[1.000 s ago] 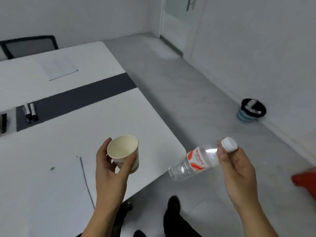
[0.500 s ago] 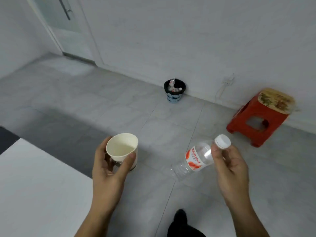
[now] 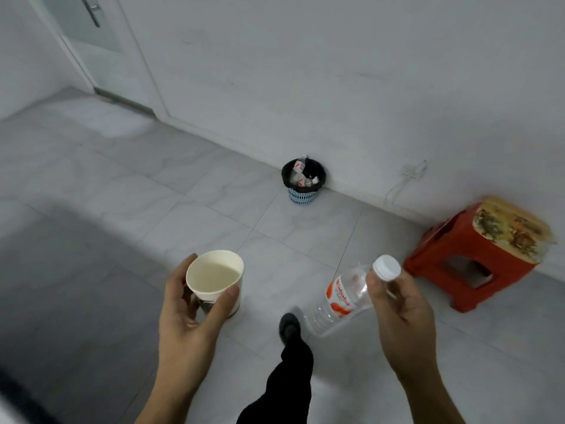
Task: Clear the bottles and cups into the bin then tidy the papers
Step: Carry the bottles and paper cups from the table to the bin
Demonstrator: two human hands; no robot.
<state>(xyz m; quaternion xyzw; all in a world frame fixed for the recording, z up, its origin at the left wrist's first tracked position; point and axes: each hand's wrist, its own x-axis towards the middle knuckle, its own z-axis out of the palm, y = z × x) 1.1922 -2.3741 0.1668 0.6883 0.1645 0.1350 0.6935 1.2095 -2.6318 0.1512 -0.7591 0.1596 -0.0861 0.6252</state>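
The left hand (image 3: 189, 310) is holding a paper cup (image 3: 215, 280). The thumb and fingers are curling round the lower side of the cup. The cup is standing up straight in the hand, and its open top is facing up. It is sitting at about 7 o'clock in the view.

The right hand (image 3: 400, 313) is holding a bottle (image 3: 339, 301) at about 5 o'clock. The thumb and fingers are pinching it near the neck, just under the white cap (image 3: 386, 267). The bottle is made of clear plastic and is wearing a red and white label. It is tilting: the cap is pointing to 1 o'clock and the bottom is pointing to 7 o'clock.

The bin (image 3: 303, 182) is sitting on the floor (image 3: 214, 194) at 12 o'clock from the hands, well apart from them. It is a small blue basket with a black bag in it, and it is resting right by the wall (image 3: 336, 71). Bits of rubbish are poking up inside it.

A red stool (image 3: 477, 255) is standing at 3 o'clock, near the wall. A door (image 3: 91, 41) is showing at 11 o'clock. A dark leg (image 3: 290, 377) and a shoe (image 3: 289, 325) are showing at 6 o'clock, between the two arms.
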